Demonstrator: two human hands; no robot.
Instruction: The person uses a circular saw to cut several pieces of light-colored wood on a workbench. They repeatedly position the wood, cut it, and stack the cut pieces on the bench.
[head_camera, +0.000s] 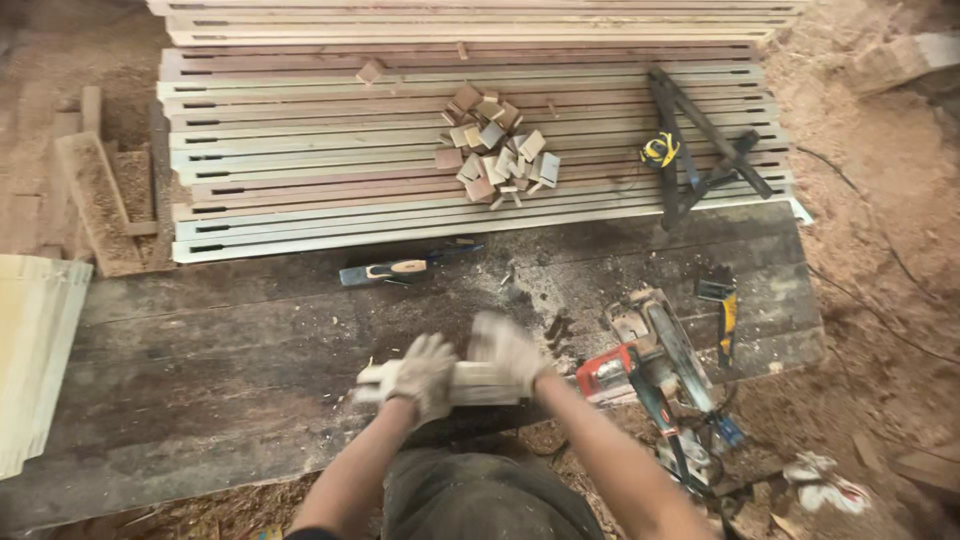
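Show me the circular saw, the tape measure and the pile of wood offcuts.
circular saw (650, 365), head view, on its body.
tape measure (659, 150), head view, on its yellow case.
pile of wood offcuts (495, 150), head view, on the heap's middle.

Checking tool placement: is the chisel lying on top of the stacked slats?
No, the chisel lies on the dark workbench, just in front of the stacked slats.

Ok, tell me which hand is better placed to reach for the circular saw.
Right. The right hand grips the end of the pale wood piece nearest the circular saw, which lies just beyond it. The left hand holds the far end and would have to cross over.
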